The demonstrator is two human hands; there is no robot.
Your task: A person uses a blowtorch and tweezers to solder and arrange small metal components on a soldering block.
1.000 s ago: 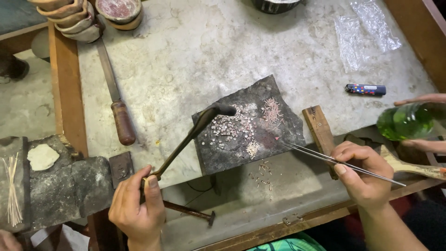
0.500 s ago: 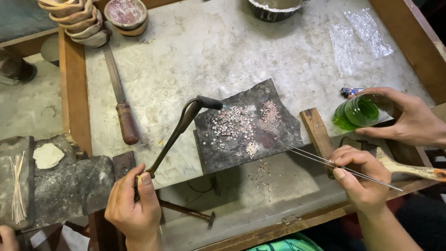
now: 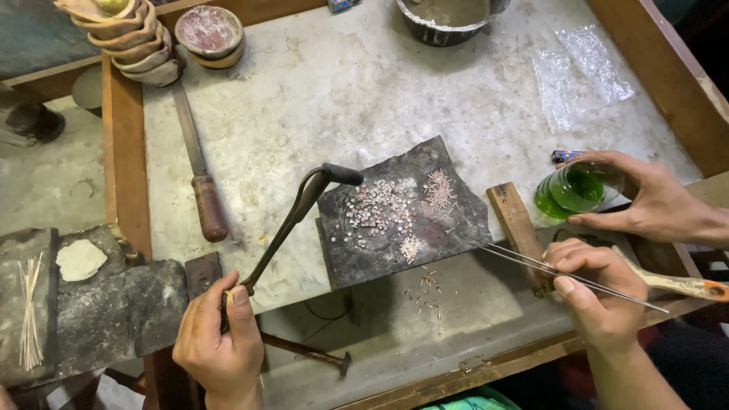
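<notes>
My left hand (image 3: 220, 342) grips the handle of a bent metal torch (image 3: 304, 205) whose dark nozzle points at a charred slab (image 3: 448, 228) on the bench. Many tiny round metal pieces (image 3: 373, 215) and a tuft of thin wire bits (image 3: 439, 190) lie on that slab. My right hand (image 3: 600, 292) pinches long thin tweezers (image 3: 524, 262), their tips resting at the slab's right edge. Another person's hand (image 3: 661, 201) at the right holds a green glass bottle (image 3: 573, 190) tipped on its side.
A wooden-handled file (image 3: 199, 182) lies left of the slab. Stacked clay bowls (image 3: 133, 38), a reddish dish (image 3: 210, 32) and a metal bowl (image 3: 448, 15) stand at the back. Plastic bags (image 3: 581, 72), a wooden block (image 3: 516, 224), a brush (image 3: 676, 282), loose bits (image 3: 425, 292).
The other person's hand has come in from the right with the green bottle and now holds it closer to the slab. My torch and tweezers stay nearly still.
</notes>
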